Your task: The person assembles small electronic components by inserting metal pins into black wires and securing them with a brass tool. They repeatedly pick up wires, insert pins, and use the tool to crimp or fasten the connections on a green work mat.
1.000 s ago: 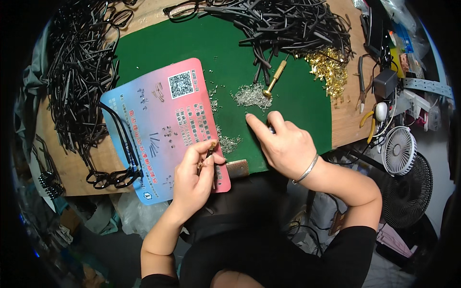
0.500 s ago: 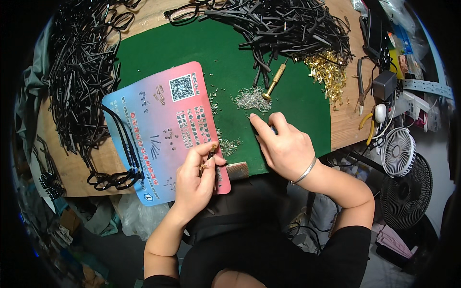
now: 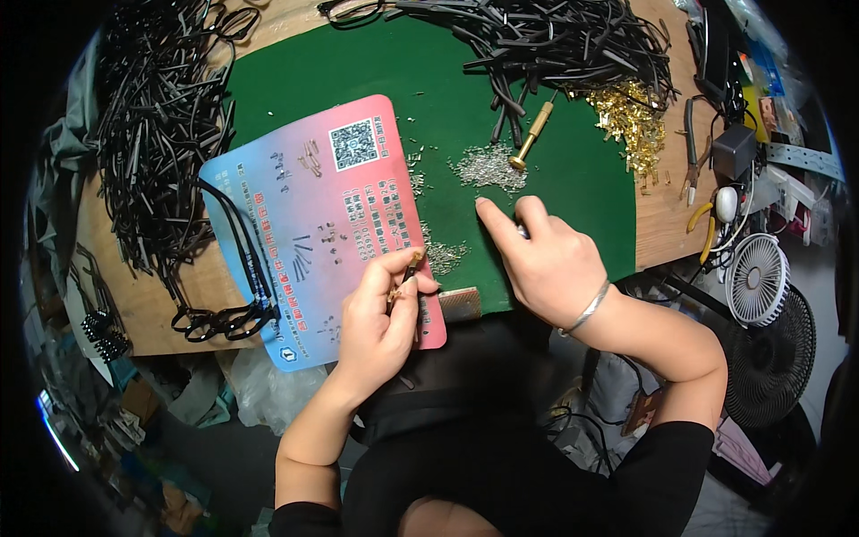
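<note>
My left hand [image 3: 380,313] is closed, pinching a small black piece with gold-coloured metal bits [image 3: 412,266] over the right edge of a pink-and-blue printed card mat [image 3: 295,224]. My right hand [image 3: 555,259] reaches over the green mat [image 3: 573,206], its index finger stretched toward a pile of tiny silver screws [image 3: 490,167]. Its other fingers curl in around something mostly hidden, with only a small shiny bit showing. A brass-coloured screwdriver [image 3: 534,134] lies with its wide end at that pile. A second, smaller screw pile [image 3: 445,258] sits just beyond my left fingertips.
Black spectacle temples are heaped at the left [image 3: 152,152] and far right [image 3: 573,45]. Gold-coloured small parts [image 3: 631,125] spill beside the latter. Black spectacle frames [image 3: 224,320] lie on the card mat's left edge. Pliers [image 3: 702,228] and a white fan [image 3: 757,279] are at the right.
The whole view has shifted slightly, so the bench sits further up and right. My right index finger still points at the screws, a little below the pile. My left hand keeps its pinch.
</note>
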`<state>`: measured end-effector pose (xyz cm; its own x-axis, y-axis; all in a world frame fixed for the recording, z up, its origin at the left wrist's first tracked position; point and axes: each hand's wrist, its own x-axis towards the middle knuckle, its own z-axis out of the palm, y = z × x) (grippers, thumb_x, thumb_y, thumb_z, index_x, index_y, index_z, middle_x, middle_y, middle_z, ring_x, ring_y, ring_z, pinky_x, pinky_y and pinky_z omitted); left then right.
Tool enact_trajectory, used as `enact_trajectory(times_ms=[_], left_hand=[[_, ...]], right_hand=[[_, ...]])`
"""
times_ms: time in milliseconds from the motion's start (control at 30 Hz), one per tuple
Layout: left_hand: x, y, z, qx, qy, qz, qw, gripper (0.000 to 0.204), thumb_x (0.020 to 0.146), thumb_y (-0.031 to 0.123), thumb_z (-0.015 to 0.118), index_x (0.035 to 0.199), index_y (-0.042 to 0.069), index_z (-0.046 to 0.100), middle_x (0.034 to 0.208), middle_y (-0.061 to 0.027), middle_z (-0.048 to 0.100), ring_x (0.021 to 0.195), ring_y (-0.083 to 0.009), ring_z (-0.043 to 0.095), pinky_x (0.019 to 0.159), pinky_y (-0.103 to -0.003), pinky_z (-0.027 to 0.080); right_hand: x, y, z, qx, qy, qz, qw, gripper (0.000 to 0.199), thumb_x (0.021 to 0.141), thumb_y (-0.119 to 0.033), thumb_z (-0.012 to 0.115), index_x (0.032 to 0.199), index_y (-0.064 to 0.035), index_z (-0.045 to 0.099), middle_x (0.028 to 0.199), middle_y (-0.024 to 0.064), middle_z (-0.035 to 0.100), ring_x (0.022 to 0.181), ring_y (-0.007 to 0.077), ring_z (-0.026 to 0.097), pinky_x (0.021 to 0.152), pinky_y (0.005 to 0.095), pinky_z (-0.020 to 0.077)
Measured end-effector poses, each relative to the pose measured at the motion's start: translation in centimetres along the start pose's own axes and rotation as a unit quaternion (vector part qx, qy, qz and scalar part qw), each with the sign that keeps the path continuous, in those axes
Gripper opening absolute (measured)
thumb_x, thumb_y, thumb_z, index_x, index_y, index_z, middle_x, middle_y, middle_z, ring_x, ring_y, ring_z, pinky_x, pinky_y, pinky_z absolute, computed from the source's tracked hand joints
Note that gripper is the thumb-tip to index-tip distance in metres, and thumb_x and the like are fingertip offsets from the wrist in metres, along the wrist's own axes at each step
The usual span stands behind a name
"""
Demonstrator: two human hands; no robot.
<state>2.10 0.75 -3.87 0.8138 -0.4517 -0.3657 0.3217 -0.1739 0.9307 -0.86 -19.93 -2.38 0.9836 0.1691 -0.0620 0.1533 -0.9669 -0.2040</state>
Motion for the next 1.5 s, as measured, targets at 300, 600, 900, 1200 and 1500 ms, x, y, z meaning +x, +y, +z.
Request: enact_trajectory(times_ms=[300, 600, 900, 1200, 1500], left_hand=[[0.0, -1.0, 0.9, 0.206, 0.083, 0.164, 0.961, 0.035, 0.079, -0.007, 0.049, 0.114, -0.003, 0.051, 0.083, -0.0128, 0.061, 0.07, -0.0212, 0.062, 0.065, -0.029, 0.05], [0.0, -1.9, 1.8, 0.259, 0.124, 0.22, 0.932, 0.042, 0.074, -0.008, 0.051, 0.115, -0.001, 0.053, 0.077, -0.0096, 0.059, 0.063, -0.0211, 0.059, 0.059, -0.031, 0.05], [0.3, -1.4, 1.7, 0.283, 0.119, 0.212, 0.928, 0.041, 0.074, -0.009, 0.051, 0.115, -0.002, 0.053, 0.086, -0.0159, 0.063, 0.073, -0.0273, 0.065, 0.062, -0.033, 0.052], [0.4, -1.1, 1.2, 0.275, 0.088, 0.199, 0.936, 0.039, 0.075, -0.009, 0.05, 0.114, -0.004, 0.052, 0.085, -0.0176, 0.063, 0.074, -0.0292, 0.065, 0.065, -0.034, 0.053], [0.0, -0.6, 1.5, 0.287, 0.07, 0.184, 0.937, 0.041, 0.079, -0.009, 0.048, 0.12, -0.002, 0.049, 0.09, -0.0192, 0.064, 0.081, -0.0307, 0.066, 0.069, -0.033, 0.052]], right_hand=[[0.5, -3.0, -1.8, 0.368, -0.161, -0.01, 0.916, 0.03, 0.087, -0.014, 0.052, 0.117, -0.0095, 0.05, 0.09, 0.0137, 0.051, 0.072, 0.0307, 0.059, 0.063, 0.0386, 0.0526], [0.2, -2.9, -0.9, 0.371, -0.094, -0.032, 0.923, 0.032, 0.088, -0.014, 0.05, 0.12, -0.0099, 0.049, 0.092, 0.0114, 0.053, 0.07, 0.0263, 0.06, 0.061, 0.0353, 0.0517], [2.3, -2.1, -2.2, 0.683, -0.354, 0.209, 0.603, 0.035, 0.096, -0.016, 0.037, 0.128, -0.0019, 0.039, 0.081, 0.0032, 0.051, 0.049, 0.0069, 0.049, 0.042, 0.0204, 0.0414], [2.5, -2.4, -1.7, 0.648, -0.342, 0.201, 0.65, 0.032, 0.096, -0.018, 0.041, 0.124, -0.0022, 0.042, 0.076, -0.0001, 0.05, 0.047, 0.0045, 0.047, 0.039, 0.0194, 0.0392], [-0.1, -3.2, -1.6, 0.373, -0.187, 0.05, 0.908, 0.034, 0.09, -0.021, 0.048, 0.119, -0.0041, 0.045, 0.097, 0.0227, 0.053, 0.08, 0.0409, 0.059, 0.073, 0.0463, 0.0499]])
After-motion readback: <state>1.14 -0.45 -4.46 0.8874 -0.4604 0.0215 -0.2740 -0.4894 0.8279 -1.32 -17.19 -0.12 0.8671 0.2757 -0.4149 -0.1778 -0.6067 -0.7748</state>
